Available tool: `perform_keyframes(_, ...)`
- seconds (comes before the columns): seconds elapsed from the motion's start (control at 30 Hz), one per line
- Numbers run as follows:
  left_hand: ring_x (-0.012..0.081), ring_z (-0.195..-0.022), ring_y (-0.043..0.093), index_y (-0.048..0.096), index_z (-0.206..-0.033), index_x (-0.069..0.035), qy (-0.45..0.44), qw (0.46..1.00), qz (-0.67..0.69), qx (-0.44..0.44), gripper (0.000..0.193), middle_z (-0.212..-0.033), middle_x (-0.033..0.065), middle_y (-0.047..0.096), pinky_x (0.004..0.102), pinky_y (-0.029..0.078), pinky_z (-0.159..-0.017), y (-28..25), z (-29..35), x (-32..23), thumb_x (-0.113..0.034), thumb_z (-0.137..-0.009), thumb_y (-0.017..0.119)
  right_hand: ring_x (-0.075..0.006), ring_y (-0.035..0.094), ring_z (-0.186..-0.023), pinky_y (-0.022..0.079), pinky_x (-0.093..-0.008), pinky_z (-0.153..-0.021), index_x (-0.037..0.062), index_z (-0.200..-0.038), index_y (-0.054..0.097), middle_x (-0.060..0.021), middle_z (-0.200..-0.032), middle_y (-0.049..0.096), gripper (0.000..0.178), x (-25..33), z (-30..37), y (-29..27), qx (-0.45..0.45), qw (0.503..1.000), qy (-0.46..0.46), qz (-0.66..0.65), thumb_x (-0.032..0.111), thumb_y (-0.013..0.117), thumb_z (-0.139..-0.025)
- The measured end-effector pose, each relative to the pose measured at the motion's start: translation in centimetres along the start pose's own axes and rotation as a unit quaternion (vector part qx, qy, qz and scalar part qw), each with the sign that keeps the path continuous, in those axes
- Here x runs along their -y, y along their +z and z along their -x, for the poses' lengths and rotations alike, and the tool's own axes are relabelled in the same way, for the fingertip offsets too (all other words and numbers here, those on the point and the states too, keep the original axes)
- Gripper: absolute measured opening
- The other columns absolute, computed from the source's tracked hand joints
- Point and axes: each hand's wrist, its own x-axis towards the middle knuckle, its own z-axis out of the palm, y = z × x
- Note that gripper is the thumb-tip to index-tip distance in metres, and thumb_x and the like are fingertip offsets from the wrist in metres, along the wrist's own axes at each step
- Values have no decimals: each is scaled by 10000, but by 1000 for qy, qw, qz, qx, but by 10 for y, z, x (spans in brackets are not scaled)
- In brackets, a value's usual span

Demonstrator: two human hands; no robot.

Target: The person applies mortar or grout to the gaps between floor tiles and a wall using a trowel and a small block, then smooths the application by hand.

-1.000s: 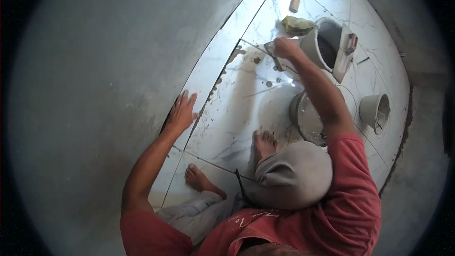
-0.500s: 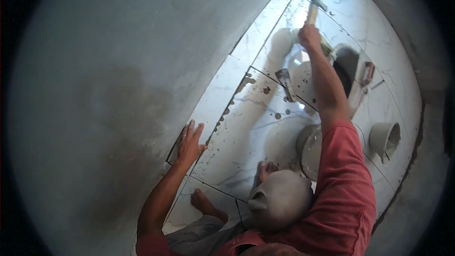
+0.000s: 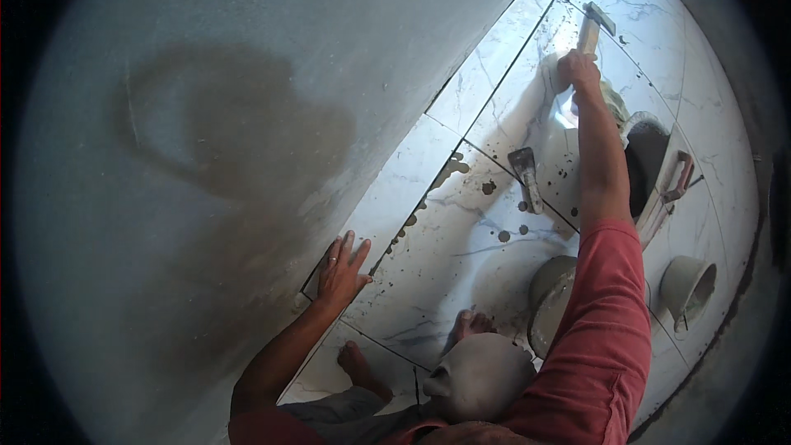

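My left hand (image 3: 339, 274) lies flat with fingers spread on a narrow white tile (image 3: 387, 185) along the wall. A dark gap shows beside its fingers at the tile's near end. Stretched far forward, my right hand (image 3: 580, 72) is closed round the wooden handle of a hammer (image 3: 589, 33), whose metal head is over the marbled floor tiles. A scraper (image 3: 526, 177) with a wide dark blade rests on the tiles between my two hands.
The grey wall (image 3: 206, 222) rises at the left. To the right are a bucket (image 3: 647, 136), a trowel with a red-brown handle (image 3: 681, 177), a small pail (image 3: 688, 287) and a round container (image 3: 550, 305) partly behind my arm. Mortar blobs (image 3: 453, 169) dot the tiles. My feet (image 3: 358, 363) are near.
The view has shifted, so the floor and tools appear farther right and lower. My left hand stays on the tile, and my right hand still grips the hammer.
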Motion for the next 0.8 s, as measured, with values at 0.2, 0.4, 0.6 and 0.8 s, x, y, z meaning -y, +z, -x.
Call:
perform_keyframes(0.2,388,-1308,262,283,-1410,-233,-20,998,-49,28,838,-1467,138,197,460,323,-1038,3,13,-2,-369,-711,724,-418,600,-851,488,-438,-753,120,-946,590,-205,-802,613,173,25,-13,37,-106,976,119,-149,168,487,-815)
perform_keyframes(0.4,388,-1321,246,245,-1422,-238,-66,994,-71,53,837,-1469,134,193,431,360,-1022,17,18,7,-376,-736,705,-220,542,-548,402,-330,-463,42,-722,559,-85,-604,521,114,107,5,-11,-14,688,273,-673,138,621,-738)
perform_keyframes(0.6,360,-1332,235,250,-1418,-282,-10,1000,5,9,873,-1474,104,184,436,390,-998,13,7,19,-322,-699,743,-290,553,-872,493,-431,-792,6,-1030,507,-129,-1021,541,254,120,98,-103,-55,352,-3,-934,176,503,-841)
perform_keyframes(0.8,366,-1310,299,290,-1408,-257,95,992,-62,-52,810,-1463,147,223,410,382,-1015,46,-13,53,-111,-730,709,-198,466,-688,437,-363,-692,56,-775,447,-57,-714,456,127,61,112,-187,9,344,-115,-932,138,530,-823)
